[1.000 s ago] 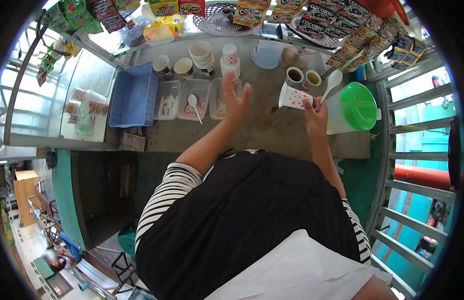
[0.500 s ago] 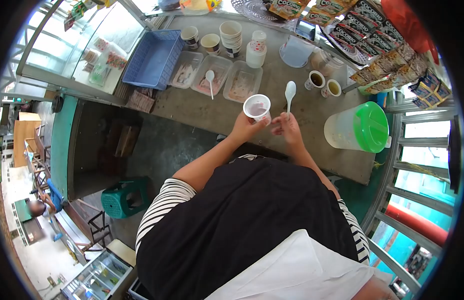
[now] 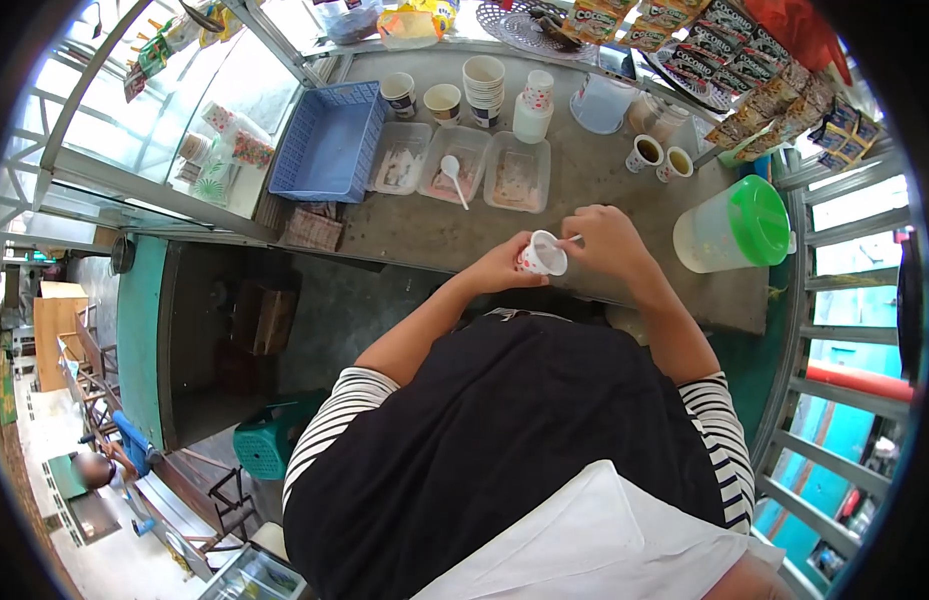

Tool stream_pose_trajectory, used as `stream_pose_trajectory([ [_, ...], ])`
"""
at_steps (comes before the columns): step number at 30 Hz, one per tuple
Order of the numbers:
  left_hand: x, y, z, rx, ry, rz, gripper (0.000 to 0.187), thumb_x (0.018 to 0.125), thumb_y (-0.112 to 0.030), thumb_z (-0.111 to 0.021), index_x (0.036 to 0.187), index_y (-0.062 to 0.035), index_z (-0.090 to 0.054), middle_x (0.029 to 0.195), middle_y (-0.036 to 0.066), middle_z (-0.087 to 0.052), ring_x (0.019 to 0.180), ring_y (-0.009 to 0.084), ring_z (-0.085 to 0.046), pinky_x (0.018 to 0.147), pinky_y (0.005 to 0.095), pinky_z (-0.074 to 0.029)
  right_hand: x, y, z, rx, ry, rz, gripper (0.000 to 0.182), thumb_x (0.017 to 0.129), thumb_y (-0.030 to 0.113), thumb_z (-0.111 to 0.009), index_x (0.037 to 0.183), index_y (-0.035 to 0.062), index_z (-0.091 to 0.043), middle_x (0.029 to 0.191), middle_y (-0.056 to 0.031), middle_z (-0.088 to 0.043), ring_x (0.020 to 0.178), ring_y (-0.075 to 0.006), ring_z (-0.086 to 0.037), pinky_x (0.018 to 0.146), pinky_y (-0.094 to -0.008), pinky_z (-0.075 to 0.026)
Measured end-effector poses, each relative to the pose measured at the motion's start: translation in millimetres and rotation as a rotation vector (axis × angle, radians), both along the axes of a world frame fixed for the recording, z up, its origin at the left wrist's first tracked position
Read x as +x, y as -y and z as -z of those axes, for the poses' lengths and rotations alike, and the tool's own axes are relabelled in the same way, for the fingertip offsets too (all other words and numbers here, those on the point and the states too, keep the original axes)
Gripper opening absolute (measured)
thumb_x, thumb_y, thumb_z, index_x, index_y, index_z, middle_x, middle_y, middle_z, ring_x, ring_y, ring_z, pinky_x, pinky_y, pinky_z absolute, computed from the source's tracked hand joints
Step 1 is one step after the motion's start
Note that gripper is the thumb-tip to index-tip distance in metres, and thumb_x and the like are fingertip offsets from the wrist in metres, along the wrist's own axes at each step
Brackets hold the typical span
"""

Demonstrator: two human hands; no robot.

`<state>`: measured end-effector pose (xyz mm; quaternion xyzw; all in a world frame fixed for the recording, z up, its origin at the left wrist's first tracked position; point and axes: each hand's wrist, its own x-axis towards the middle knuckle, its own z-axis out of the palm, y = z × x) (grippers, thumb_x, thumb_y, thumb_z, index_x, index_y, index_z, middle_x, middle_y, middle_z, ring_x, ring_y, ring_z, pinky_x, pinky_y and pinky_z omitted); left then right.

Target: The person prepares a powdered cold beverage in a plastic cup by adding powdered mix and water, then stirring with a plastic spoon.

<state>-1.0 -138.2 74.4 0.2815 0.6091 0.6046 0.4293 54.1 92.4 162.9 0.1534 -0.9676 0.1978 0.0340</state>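
Note:
My left hand [image 3: 502, 264] is wrapped around a small white paper cup [image 3: 529, 262] with red marks, tilted with its mouth toward my right hand. My right hand [image 3: 606, 240] is closed at the cup's rim, fingers pinched and pointing into the mouth. The white plastic spoon it holds is almost wholly hidden by the fingers and the cup. Beyond the hands stand three shallow clear plastic containers, the nearest a container [image 3: 517, 205] with a little pale residue. Another white spoon [image 3: 452, 176] lies in the middle container [image 3: 432, 150].
A blue basket [image 3: 329, 185] stands at the left, beside several stacked paper cups [image 3: 483, 75]. Two cups of dark drink [image 3: 642, 154] sit at the right, near a green-lidded pitcher [image 3: 729, 225]. Sachets [image 3: 729, 30] hang above. A green stool [image 3: 259, 450] is on the floor.
My right hand has brought the spoon, earlier upright beside the cup, over to the cup's mouth. The cup has come closer to my body and tilted. The view has shifted a little.

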Motion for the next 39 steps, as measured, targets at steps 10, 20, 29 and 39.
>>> stream_pose_trajectory([
  [10,-49.6,148.2,11.1,0.066,-0.071,-0.231,0.073,0.073,-0.013,-0.088,0.136,-0.005,-0.051,0.125,0.005,-0.062,0.119,0.0161,-0.057,0.104,0.0336,-0.043,-93.2,134.4,-10.7,-0.504,0.03,0.098,0.026,0.096,0.026,-0.065,0.113,0.007,-0.071,0.088,-0.0092,-0.069,0.078,-0.0203,-0.062,0.073,-0.0327,-0.05],
  [20,-73.1,273.3,31.2,-0.112,-0.266,-0.616,0.064,0.072,-0.016,-0.089,0.126,-0.0049,-0.058,0.117,0.006,-0.067,0.111,0.0181,-0.062,0.098,0.0336,-0.047,-165.6,162.9,111.3,0.103,0.304,0.507,0.023,0.084,0.019,-0.068,0.106,0.0137,-0.063,0.101,-0.0132,-0.072,0.098,-0.0352,-0.069,0.082,-0.0481,-0.054],
  [29,-109.1,271.3,37.7,-0.117,-0.372,-0.666,0.064,0.073,-0.02,-0.089,0.127,-0.0043,-0.058,0.118,0.008,-0.068,0.111,0.0191,-0.063,0.097,0.0352,-0.048,-175.2,137.8,91.3,0.284,0.066,0.566,0.015,0.085,0.019,-0.067,0.099,0.0152,-0.067,0.094,-0.0089,-0.073,0.094,-0.0326,-0.07,0.076,-0.0466,-0.053],
  [39,-130.5,270.8,65.2,-0.085,-0.329,-0.626,0.058,0.074,-0.015,-0.088,0.124,-0.003,-0.062,0.115,0.008,-0.07,0.108,0.0185,-0.066,0.095,0.0336,-0.05,-212.5,170.6,71.7,0.073,0.1,0.44,0.02,0.085,0.029,-0.071,0.1,0.0153,-0.074,0.097,-0.0085,-0.073,0.095,-0.0321,-0.069,0.078,-0.046,-0.054],
])
